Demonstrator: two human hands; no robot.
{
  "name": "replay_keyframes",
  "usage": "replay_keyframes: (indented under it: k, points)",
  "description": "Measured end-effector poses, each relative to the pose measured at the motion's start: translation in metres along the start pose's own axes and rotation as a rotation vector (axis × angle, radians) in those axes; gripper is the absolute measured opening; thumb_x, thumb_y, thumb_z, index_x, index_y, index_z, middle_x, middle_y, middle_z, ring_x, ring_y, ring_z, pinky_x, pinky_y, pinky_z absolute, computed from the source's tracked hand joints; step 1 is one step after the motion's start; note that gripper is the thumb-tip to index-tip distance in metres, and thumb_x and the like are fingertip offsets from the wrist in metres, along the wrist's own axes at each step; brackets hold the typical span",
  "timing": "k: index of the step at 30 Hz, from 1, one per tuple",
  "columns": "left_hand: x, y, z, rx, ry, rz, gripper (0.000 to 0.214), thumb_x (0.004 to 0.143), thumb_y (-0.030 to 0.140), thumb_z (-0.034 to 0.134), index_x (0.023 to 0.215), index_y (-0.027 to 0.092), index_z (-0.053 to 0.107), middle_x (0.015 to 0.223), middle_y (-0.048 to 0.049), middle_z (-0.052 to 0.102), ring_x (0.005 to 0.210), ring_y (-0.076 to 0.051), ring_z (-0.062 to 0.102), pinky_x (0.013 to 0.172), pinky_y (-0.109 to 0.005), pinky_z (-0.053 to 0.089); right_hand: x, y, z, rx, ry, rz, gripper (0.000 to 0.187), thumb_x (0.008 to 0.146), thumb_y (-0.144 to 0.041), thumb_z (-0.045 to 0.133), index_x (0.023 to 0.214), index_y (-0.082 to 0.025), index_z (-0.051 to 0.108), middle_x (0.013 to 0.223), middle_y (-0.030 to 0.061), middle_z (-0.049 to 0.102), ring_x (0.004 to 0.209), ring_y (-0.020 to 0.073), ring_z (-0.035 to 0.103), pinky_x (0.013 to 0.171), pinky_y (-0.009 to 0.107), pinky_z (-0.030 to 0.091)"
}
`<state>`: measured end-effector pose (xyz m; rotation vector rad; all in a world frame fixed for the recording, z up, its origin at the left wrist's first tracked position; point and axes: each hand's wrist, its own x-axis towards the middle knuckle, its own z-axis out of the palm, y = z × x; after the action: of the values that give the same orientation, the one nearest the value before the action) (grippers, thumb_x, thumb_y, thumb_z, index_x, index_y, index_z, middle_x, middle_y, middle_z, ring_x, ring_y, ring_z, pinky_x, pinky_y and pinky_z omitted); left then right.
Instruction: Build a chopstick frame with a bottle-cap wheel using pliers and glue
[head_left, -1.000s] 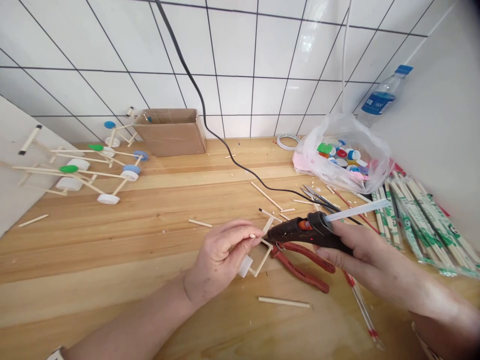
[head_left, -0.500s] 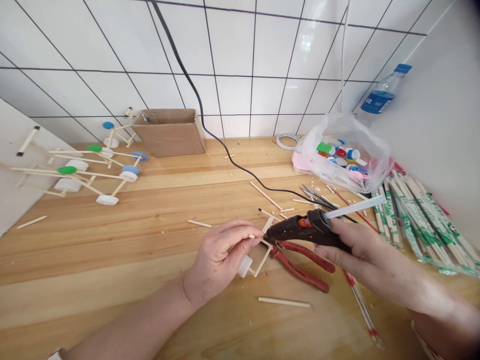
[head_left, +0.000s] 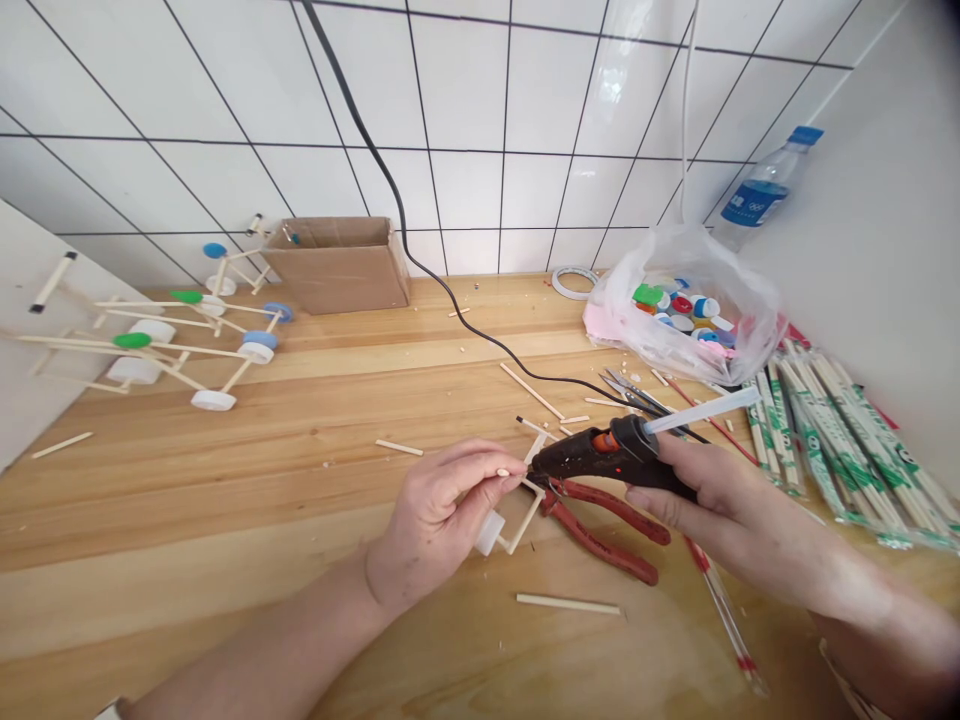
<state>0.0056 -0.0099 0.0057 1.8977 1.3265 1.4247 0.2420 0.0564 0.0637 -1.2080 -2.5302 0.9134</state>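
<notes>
Left hand: closed, with thumb and fingertips pinching a stick frame, low centre, just above the table.
Frame: thin wooden sticks with one white cap at the lower left end. The longest stick slants from lower left to upper right.
Right hand: wrapped around the grip of a glue gun.
Glue gun: one, black. Its long axis is nearly level and the nozzle points left, tip at the frame. One clear glue rod juts from the back, up and right.
Pliers: one pair, red-handled, flat on the table just under the gun.
Behind: one box, one bag of caps, one bottle.
</notes>
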Motion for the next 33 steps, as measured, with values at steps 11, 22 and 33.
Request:
replay_keyframes:
  k: [11,22,33]
  points:
    - [0.001,-0.001,-0.001,0.000,0.007,0.048,0.014,0.084,0.007,0.058,0.088,0.014,0.070,0.084,-0.0053,0.071,0.077,-0.011,0.066,0.070,-0.018,0.052,-0.002,0.001,-0.003,0.004,-0.004,-0.022,0.020,0.089,-0.036,0.051,0.094,-0.020,0.062,0.075,-0.0001,0.065,0.064,0.0146,0.058,0.056,0.025,0.046]
    - [0.001,-0.003,0.000,0.018,0.007,0.038,0.013,0.085,0.010,0.058,0.088,0.016,0.069,0.083,-0.0053,0.071,0.076,-0.012,0.067,0.070,-0.020,0.054,-0.007,-0.003,-0.001,-0.117,0.043,-0.112,0.016,0.089,-0.031,0.050,0.084,-0.020,0.060,0.073,0.0002,0.066,0.061,0.0147,0.059,0.053,0.025,0.049]
    - [0.002,-0.002,-0.002,-0.009,0.016,0.065,0.012,0.085,0.010,0.058,0.087,0.015,0.069,0.082,-0.0058,0.072,0.076,-0.013,0.067,0.071,-0.021,0.055,-0.015,-0.023,0.002,-0.338,0.037,-0.399,0.026,0.092,-0.019,0.040,0.113,-0.019,0.055,0.089,0.0035,0.070,0.073,0.0150,0.067,0.061,0.023,0.053]
